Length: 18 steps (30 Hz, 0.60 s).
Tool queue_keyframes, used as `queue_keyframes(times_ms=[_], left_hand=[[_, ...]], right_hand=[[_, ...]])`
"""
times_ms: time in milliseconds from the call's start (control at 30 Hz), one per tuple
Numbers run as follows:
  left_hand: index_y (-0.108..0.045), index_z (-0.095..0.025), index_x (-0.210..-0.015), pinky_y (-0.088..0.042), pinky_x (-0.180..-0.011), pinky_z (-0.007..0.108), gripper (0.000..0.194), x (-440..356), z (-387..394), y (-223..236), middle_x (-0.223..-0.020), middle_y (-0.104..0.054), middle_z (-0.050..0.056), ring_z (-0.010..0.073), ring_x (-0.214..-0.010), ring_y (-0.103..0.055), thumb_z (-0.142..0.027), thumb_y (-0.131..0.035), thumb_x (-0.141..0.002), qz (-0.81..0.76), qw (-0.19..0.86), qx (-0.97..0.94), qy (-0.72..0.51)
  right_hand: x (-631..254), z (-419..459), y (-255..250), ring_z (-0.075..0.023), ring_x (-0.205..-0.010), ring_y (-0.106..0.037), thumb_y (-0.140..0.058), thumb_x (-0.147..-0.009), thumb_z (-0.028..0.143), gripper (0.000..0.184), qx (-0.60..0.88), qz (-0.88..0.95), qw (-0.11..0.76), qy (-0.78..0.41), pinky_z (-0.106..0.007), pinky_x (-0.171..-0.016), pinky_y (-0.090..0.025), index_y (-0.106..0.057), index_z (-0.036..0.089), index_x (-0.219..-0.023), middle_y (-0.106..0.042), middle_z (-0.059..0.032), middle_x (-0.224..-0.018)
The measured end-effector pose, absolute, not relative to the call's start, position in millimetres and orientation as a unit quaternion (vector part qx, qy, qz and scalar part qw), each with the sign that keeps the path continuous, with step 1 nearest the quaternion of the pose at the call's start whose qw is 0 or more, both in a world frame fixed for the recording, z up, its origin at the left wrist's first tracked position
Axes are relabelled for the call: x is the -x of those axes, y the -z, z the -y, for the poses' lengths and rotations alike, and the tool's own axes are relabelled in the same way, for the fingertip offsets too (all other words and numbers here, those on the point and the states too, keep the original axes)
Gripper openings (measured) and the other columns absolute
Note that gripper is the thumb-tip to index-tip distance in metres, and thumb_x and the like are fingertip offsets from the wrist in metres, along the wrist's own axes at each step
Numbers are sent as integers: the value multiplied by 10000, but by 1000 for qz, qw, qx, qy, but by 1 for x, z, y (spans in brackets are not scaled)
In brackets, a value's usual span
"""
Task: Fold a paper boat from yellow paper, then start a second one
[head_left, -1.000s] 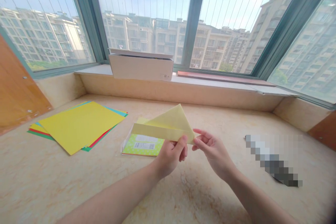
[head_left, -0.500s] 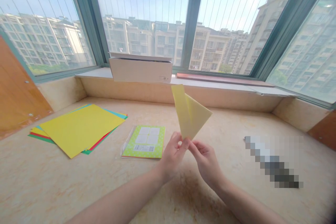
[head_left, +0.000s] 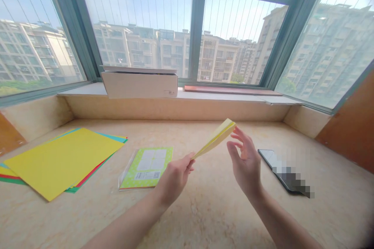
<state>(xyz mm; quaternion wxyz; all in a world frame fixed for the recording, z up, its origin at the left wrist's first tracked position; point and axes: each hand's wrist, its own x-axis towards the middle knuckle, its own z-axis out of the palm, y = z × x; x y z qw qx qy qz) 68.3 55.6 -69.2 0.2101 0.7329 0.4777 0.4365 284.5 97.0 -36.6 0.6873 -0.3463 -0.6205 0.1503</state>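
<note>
A folded piece of yellow paper [head_left: 214,138] is held above the counter, tilted up to the right and seen nearly edge-on. My left hand [head_left: 178,173] pinches its lower left end between thumb and fingers. Near its upper right end is my right hand [head_left: 247,159], thumb and fingers apart, fingertips close to or touching the paper's edge; I cannot tell which. Behind my left wrist lies a green-patterned packet [head_left: 150,167] in a clear sleeve.
Sheets of coloured paper [head_left: 67,155], yellow on top, lie on the left of the stone counter [head_left: 193,218]. A phone [head_left: 269,157], partly blurred out, rests at the right. A white box [head_left: 140,85] and a reddish board [head_left: 230,90] sit on the window ledge.
My right hand has left the paper's lower tip and moved to its upper right end, opening. The paper has tilted right and turned edge-on, still in my left hand. The view has shifted right.
</note>
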Motion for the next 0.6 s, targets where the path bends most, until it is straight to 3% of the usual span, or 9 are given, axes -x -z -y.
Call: queue_keyframes(times_ms=[133, 267, 367, 467, 600], left_hand=[[-594, -170, -1331, -614, -732, 288, 353, -70, -54, 69, -972, -775, 90, 198, -849, -759, -218, -449, -1013, -440, 103, -780, -433], [-598, -166, -1324, -615, -751, 288, 359, -68, -53, 68, -985, -777, 99, 199, -867, -759, -164, -454, -996, -420, 41, -795, -435], [-603, -178, -1309, -611, -742, 274, 350, -68, -53, 68, -984, -777, 93, 195, -868, -758, -156, -460, -990, -407, 54, -803, -432], [-625, -185, -1256, -603, -727, 267, 309, -70, -51, 70, -944, -777, 88, 194, -847, -756, -175, -451, -1002, -413, 95, -800, -426], [-676, -192, -1000, -588, -702, 261, 256, -71, -50, 68, -868, -771, 77, 185, -780, -744, -257, -431, -1027, -431, 143, -786, -421]], right_hand=[[-280, -98, 41, -256, -1154, -607, -679, -922, 361, 530, 319, 601, 691, -245, -445, -943, -512, -523, 327, -1427, -604, -95, -1336], [-279, -97, 39, -243, -1146, -617, -704, -898, 358, 482, 295, 571, 713, -280, -443, -986, -485, -559, 324, -1356, -645, -80, -1271], [-282, -97, 35, -240, -1136, -613, -715, -882, 351, 401, 278, 559, 731, -273, -442, -991, -466, -586, 344, -1262, -655, -54, -1226], [-285, -96, 34, -229, -1010, -636, -684, -906, 353, 284, 255, 559, 731, -298, -406, -899, -491, -598, 360, -1177, -679, -24, -1070], [-290, -95, 36, -242, -908, -618, -680, -901, 421, 204, 258, 557, 720, -324, -391, -816, -494, -639, 325, -1076, -656, -34, -943]])
